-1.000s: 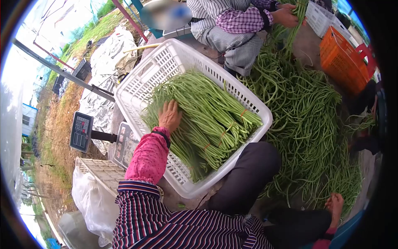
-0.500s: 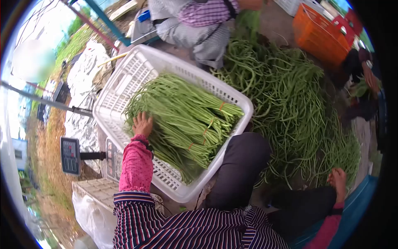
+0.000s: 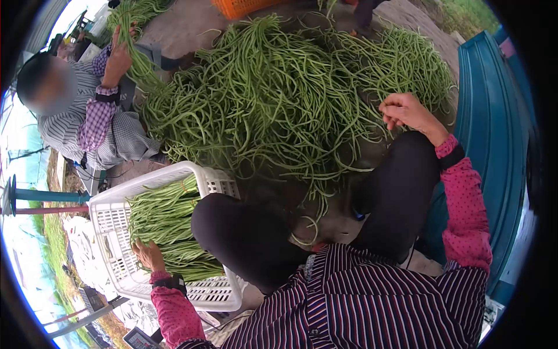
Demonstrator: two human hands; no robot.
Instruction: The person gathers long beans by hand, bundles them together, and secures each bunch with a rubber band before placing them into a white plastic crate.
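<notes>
Green beans cover the ground near the right hand (elbow bent), its fingers loosely curled, slightly apart.

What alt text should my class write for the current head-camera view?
The left hand rests on green beans in a white crate; the right hand hangs near a loose bean pile. A co-worker holds a bunch.

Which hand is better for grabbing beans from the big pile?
Probably the right hand: it looks empty and is close to the pile of long beans. The left hand is over at the white crate, on the beans inside.
</notes>
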